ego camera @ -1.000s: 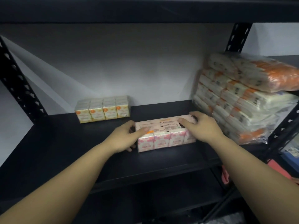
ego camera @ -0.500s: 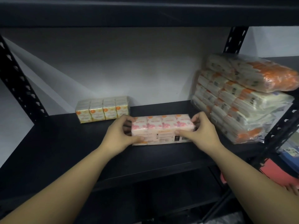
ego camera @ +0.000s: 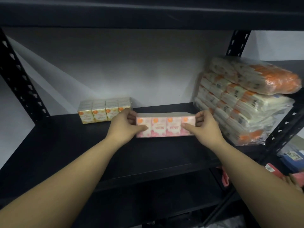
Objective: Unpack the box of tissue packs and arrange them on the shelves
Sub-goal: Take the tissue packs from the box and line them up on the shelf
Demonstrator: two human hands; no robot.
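head | both grips, left hand [ego camera: 122, 126] and right hand [ego camera: 206, 128], clasp pink tissue pack [ego camera: 166, 125]; seemingly upright on black shelf [ego camera: 65, 145]; white wall [ego camera: 131, 71]

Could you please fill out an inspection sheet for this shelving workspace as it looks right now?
Surface: black metal shelf, bare at the front left.
Job's things: pink tissue pack standing on the shelf, front face toward the camera; yellow tissue pack at the back by the wall; stack of wrapped orange tissue bundles at the right end.
Clutter: red items below right, too unclear to name.
Hands: left hand and right hand each grip one end of the pink pack.
Cables: nothing seen.
Surroundings: white wall behind; perforated black upright.
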